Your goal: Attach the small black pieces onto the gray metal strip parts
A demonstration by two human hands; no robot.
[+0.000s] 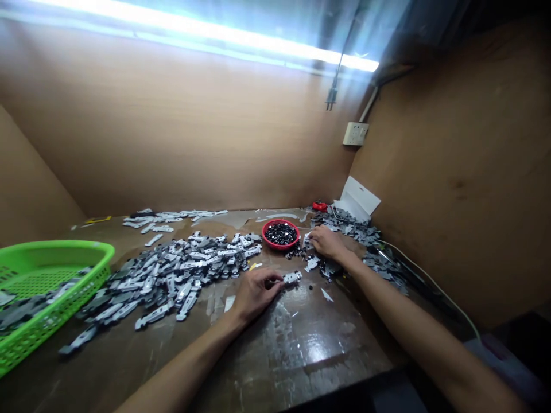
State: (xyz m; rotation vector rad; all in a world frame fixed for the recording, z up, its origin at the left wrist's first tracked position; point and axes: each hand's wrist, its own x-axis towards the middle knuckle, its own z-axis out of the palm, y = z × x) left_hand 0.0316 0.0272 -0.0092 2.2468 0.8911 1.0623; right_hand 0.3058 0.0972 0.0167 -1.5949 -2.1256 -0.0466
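My left hand [255, 291] rests on the worn wooden bench top [297, 344] with its fingers pinched on a small grey plastic part [291, 277]. My right hand [326, 241] reaches further back, fingers curled down into loose grey parts [316, 263] just right of a red bowl [281, 233] filled with tiny black pieces. Whether it grips one is hidden. A big heap of grey parts [172, 275] spreads left of my left hand.
A green plastic basket [47, 287] with some grey parts stands at the left edge. More grey parts [370, 244] lie along the right wall, beside a white card [357, 198] and a white cable [430, 284]. A wall socket [355, 133] hangs above.
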